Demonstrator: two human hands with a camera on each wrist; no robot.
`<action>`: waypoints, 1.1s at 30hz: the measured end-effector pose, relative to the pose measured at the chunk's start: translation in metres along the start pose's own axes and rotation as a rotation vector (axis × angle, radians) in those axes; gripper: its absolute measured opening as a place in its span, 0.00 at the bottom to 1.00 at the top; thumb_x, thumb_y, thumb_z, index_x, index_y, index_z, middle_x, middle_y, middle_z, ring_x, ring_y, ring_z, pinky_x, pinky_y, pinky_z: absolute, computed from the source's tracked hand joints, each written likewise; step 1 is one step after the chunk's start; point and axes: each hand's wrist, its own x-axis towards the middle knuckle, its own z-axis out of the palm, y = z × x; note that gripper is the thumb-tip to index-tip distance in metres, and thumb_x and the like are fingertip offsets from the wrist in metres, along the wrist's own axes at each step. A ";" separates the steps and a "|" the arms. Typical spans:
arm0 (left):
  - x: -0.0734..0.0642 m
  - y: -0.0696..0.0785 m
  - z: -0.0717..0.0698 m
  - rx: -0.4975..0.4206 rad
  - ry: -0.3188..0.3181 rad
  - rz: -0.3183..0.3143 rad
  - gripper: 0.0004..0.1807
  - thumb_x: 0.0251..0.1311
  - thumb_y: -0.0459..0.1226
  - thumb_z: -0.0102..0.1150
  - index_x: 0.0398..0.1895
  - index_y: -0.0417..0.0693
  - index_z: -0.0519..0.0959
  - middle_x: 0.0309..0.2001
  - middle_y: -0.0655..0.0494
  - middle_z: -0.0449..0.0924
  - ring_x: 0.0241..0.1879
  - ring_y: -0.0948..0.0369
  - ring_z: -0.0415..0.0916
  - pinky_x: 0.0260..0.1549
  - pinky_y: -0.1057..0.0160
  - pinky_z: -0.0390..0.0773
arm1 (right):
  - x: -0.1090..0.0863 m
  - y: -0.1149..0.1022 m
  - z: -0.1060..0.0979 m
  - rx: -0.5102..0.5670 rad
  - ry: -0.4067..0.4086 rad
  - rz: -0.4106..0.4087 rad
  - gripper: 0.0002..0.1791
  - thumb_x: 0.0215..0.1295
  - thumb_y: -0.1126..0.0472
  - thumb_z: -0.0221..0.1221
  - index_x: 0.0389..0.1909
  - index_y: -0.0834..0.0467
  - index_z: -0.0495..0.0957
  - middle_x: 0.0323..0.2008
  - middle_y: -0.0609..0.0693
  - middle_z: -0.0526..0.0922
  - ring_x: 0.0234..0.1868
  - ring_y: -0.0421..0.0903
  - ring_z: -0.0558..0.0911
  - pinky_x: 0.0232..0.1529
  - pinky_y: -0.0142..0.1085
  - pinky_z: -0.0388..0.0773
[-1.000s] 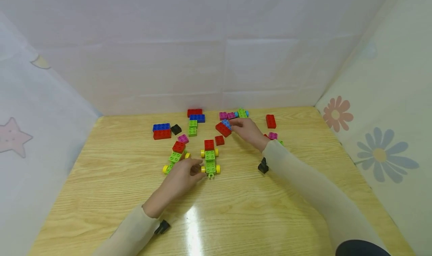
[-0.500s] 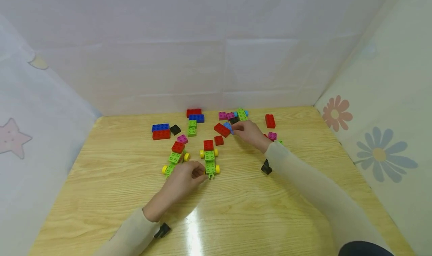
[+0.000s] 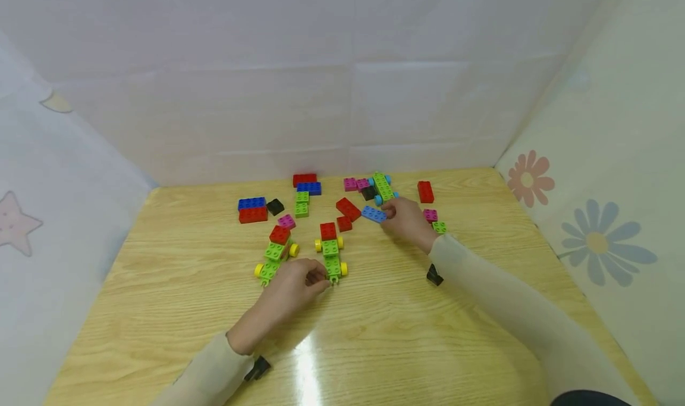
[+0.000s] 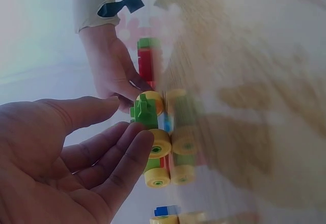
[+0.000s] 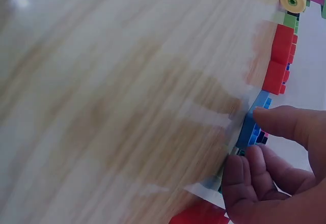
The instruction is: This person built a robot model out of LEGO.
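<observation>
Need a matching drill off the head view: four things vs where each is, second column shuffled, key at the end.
1. Light blue rectangular studded plastic brick
2. Long green plastic base with blue wheels
3. Bare left hand
4. Printed grey-blue flower

A. Beside a green brick toy with yellow wheels
B. On the right-side wall
C. At the right hand's fingertips
D. Near the wooden table's far edge

Pairs: 1-C, 2-D, 3-A, 4-B

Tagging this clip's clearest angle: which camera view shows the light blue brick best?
Head view: the light blue brick shows its studded top nearly whole. Right wrist view: side-on, partly behind the thumb. Left wrist view: only a light blue patch, too unclear to identify.
</observation>
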 end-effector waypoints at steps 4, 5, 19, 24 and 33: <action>0.000 0.000 0.000 -0.005 -0.002 -0.007 0.02 0.71 0.36 0.76 0.42 0.47 0.91 0.36 0.59 0.91 0.36 0.67 0.83 0.40 0.67 0.86 | -0.001 -0.001 -0.001 -0.026 -0.001 0.016 0.24 0.76 0.60 0.69 0.68 0.65 0.85 0.53 0.60 0.87 0.45 0.51 0.78 0.46 0.41 0.77; 0.000 0.000 0.001 -0.006 -0.003 -0.008 0.02 0.71 0.36 0.76 0.42 0.47 0.91 0.36 0.59 0.91 0.36 0.67 0.83 0.40 0.67 0.86 | -0.001 -0.001 -0.001 -0.031 -0.006 0.018 0.24 0.76 0.60 0.69 0.68 0.65 0.85 0.55 0.61 0.88 0.44 0.51 0.78 0.45 0.41 0.76; -0.001 0.003 0.006 -0.010 -0.004 0.026 0.02 0.71 0.36 0.76 0.41 0.48 0.92 0.36 0.59 0.92 0.36 0.67 0.84 0.39 0.68 0.86 | -0.038 0.003 0.000 -0.069 -0.085 0.002 0.19 0.74 0.59 0.69 0.62 0.62 0.88 0.58 0.57 0.90 0.54 0.53 0.86 0.62 0.53 0.87; -0.001 0.003 0.010 -0.022 -0.035 0.033 0.07 0.72 0.36 0.75 0.48 0.44 0.94 0.41 0.56 0.95 0.38 0.67 0.88 0.40 0.66 0.89 | -0.063 0.007 0.004 -0.095 -0.117 -0.057 0.18 0.72 0.60 0.71 0.59 0.60 0.90 0.52 0.53 0.90 0.49 0.49 0.85 0.57 0.48 0.87; 0.003 0.008 0.020 0.034 -0.002 0.038 0.17 0.71 0.38 0.76 0.59 0.40 0.91 0.52 0.46 0.95 0.44 0.59 0.90 0.48 0.53 0.92 | -0.107 0.004 0.017 -0.117 -0.186 -0.153 0.13 0.68 0.60 0.74 0.52 0.54 0.91 0.42 0.44 0.86 0.42 0.43 0.79 0.51 0.40 0.82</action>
